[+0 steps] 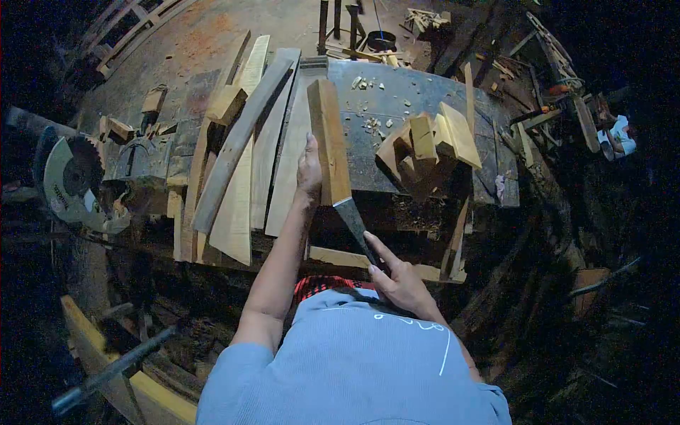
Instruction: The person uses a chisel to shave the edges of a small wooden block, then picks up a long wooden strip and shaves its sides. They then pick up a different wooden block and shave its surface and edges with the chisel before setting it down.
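Observation:
My left hand (309,170) is wrapped against the left side of a brown wooden block (331,142), which stretches away from me over the workbench. In my right hand (398,276) is a dark flat metal blade (355,225), its bright edge touching the near end of the block. The handle of this tool is hidden in my fingers. Left of the block lie several long boards (244,142), side by side and partly overlapping. To the right stands a cluster of cut wood pieces (423,138).
Wood chips (372,126) are scattered on the dark bench top (361,163). A circular saw with a toothed blade (74,177) sits at the left. Another person (618,137) is at the far right. A metal pipe (113,372) juts in at the lower left.

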